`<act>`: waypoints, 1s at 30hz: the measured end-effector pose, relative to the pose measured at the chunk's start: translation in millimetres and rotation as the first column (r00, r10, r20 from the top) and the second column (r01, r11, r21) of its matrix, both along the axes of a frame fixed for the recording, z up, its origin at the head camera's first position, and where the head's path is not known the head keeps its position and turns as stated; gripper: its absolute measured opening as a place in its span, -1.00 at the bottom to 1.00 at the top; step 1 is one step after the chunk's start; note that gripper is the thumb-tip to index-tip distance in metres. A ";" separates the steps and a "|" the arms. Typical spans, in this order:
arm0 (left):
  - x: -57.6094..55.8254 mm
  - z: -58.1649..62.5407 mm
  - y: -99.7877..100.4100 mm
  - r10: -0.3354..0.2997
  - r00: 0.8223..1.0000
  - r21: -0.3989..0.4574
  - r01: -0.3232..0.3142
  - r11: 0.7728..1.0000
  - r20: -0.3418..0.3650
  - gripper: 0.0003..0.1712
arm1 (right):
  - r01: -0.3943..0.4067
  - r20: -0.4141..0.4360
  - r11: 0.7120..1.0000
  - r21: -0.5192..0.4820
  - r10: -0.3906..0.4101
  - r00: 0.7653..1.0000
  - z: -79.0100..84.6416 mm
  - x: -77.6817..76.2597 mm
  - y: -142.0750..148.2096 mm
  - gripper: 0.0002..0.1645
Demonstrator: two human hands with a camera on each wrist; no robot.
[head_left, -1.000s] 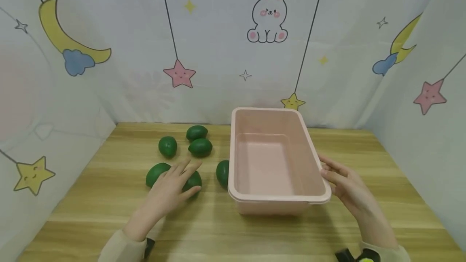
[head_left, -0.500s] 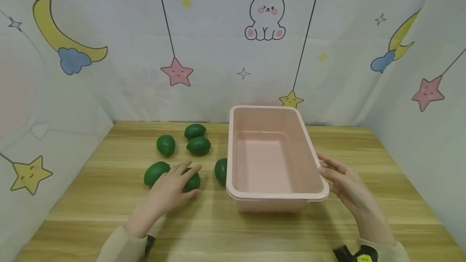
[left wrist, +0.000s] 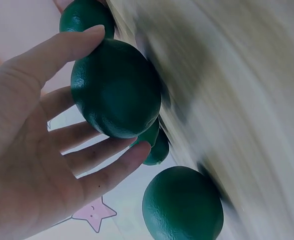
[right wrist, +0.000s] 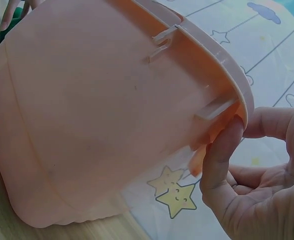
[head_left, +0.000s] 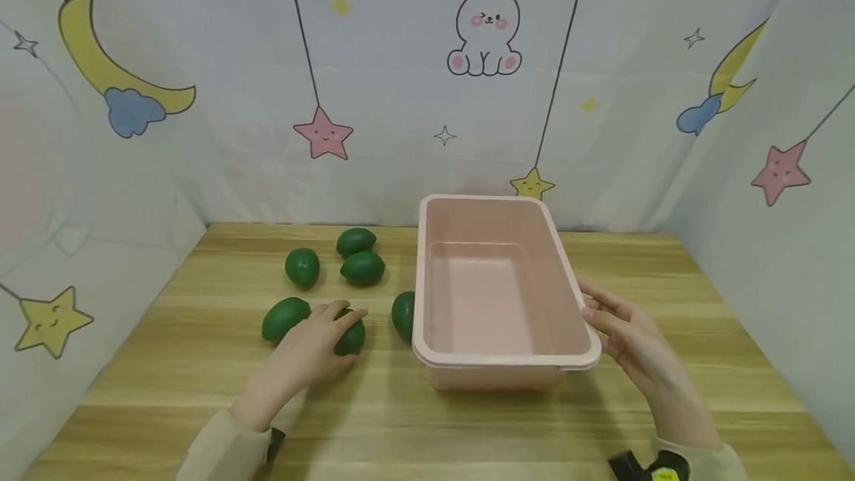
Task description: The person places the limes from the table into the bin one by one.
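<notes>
In the head view my left hand point(head_left: 303, 351) is around a dark green lime point(head_left: 351, 337) on the left part of the table. In the left wrist view the thumb lies on one side of this lime point(left wrist: 116, 90) and the fingers pass behind it. Another lime point(head_left: 286, 319) lies just left of the hand. My right hand point(head_left: 637, 344) pinches the right rim of an empty pink plastic bin point(head_left: 508, 360) between thumb and finger. The right wrist view shows the bin's outer wall point(right wrist: 96, 110) with the fingers at its lip.
Beyond the left hand lie more limes: one at the left point(head_left: 303, 268) and a close pair point(head_left: 363, 269) near the back. One lime point(head_left: 403, 316) is partly hidden by the bin's left side. A printed curtain point(head_left: 394, 95) surrounds the wooden table point(head_left: 374, 429).
My left hand's fingers and thumb have drawn in closer around the lime. The right hand stays at the bin's rim. The whole head view has shifted slightly.
</notes>
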State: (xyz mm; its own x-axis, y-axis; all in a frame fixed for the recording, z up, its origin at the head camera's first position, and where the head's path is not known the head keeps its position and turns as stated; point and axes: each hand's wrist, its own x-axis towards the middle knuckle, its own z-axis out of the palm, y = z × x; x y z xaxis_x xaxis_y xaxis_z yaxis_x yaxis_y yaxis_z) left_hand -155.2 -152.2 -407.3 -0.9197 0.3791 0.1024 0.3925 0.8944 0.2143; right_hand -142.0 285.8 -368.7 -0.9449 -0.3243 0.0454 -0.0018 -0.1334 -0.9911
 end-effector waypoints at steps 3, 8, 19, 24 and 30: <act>-0.2 0.9 0.5 0.006 1.000 0.006 -0.007 1.000 0.027 -0.21 | 0.004 0.003 1.000 0.003 -0.004 1.000 -1.0 -0.2 -0.2 -0.53; -1.1 1.2 2.0 0.002 1.000 0.002 -0.002 1.000 0.029 -0.22 | 0.008 -0.001 1.000 0.008 -0.008 1.000 -1.3 -0.5 -0.6 -0.50; -4.4 1.1 3.2 -0.028 1.000 -0.019 0.028 0.999 -0.001 -0.26 | 0.019 -0.005 1.000 -0.010 -0.019 1.000 0.2 1.3 -1.5 -0.53; -5.9 0.0 3.8 -0.039 0.999 -0.026 0.038 0.999 -0.012 -0.27 | 0.017 -0.002 1.000 -0.013 -0.017 1.000 0.5 1.7 -1.5 -0.52; -6.1 0.6 4.0 -0.043 0.999 -0.037 0.042 0.998 -0.020 -0.27 | 0.008 -0.006 1.000 -0.022 -0.008 1.000 1.0 1.9 -2.0 -0.52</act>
